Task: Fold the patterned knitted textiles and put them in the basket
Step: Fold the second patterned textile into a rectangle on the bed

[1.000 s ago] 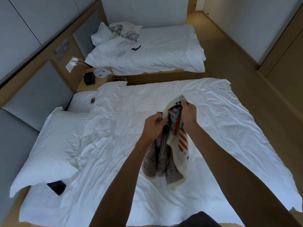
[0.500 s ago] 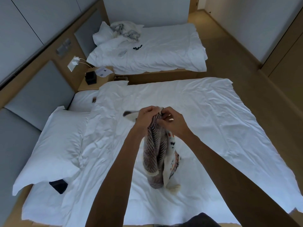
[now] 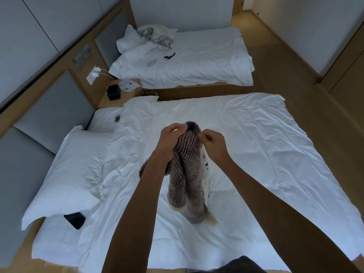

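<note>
A patterned knitted textile, brown-grey striped on the side facing me with a cream patterned edge at its right, hangs bunched over the near bed. Its lower end touches the sheet. My left hand grips the top of it from the left. My right hand pinches the top edge from the right, close beside the left hand. No basket is in view.
A white pillow lies at the left of the near bed, with a black flat object beside it. A wooden nightstand with a black box stands between the beds. The far bed carries crumpled cloth. Wooden floor runs at the right.
The colourful front of the textile has turned away; the striped back now faces me. My hands have shifted along its top edge and come close together, and the cloth hangs lower onto the sheet.
</note>
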`<state>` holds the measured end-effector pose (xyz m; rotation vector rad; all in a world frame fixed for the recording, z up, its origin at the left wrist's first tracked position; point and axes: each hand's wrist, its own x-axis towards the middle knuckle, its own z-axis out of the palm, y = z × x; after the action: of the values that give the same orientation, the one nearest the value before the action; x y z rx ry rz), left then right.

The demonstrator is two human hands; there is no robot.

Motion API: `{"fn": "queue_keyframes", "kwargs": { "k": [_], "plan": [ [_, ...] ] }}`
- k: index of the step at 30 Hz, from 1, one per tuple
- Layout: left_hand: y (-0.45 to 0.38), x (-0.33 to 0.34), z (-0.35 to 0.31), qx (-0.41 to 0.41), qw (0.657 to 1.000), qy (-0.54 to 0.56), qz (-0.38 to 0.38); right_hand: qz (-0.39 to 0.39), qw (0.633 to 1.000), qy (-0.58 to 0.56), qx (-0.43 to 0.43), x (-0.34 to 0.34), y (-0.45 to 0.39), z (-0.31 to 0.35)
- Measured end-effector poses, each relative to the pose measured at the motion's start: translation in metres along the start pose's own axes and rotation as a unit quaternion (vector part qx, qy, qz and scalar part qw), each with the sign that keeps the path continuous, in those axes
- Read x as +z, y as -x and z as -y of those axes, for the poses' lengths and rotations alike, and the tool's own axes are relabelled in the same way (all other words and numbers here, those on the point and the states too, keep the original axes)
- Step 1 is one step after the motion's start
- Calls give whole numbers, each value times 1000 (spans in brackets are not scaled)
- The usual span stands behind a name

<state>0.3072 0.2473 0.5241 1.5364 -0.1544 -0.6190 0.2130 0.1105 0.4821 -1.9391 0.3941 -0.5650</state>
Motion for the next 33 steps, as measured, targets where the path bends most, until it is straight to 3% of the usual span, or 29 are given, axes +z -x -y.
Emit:
{"fn": "queue_keyframes", "kwargs": {
  "k": [2,4,7,11,13,18,21,23,25,27,30,33],
  "plan": [
    [-5,-2,4,-44,993,-6,-113,-70,997,-3,20,-4,1,5],
    [-8,-6,11,-21,978,-23,-205,-126,991,3,31,-9,2,8],
    [-9,-6,17,10,964,-26,-265,-114,993,13,19,-13,4,11],
    [-7,18,8,41,976,-67,-203,63,994,-38,85,3,6,20],
    [-5,30,5,61,981,-102,-154,99,987,-61,111,13,6,18],
    [-1,32,14,38,996,-16,-80,32,997,-3,64,6,-3,4],
    [5,28,33,42,998,-50,-22,-36,997,15,61,-1,-3,6],
    [7,22,45,36,984,-168,44,-76,995,6,68,-8,-4,5],
    [8,16,55,43,932,-342,115,-101,992,-3,69,-14,-5,3],
    [10,15,66,30,894,-418,160,-116,991,-9,69,-17,-7,1],
    [5,16,79,33,886,-449,109,-137,985,-38,95,-14,-3,-5],
    [3,20,70,29,928,-371,-9,-38,990,-14,137,-14,4,-11]
  ]
}}
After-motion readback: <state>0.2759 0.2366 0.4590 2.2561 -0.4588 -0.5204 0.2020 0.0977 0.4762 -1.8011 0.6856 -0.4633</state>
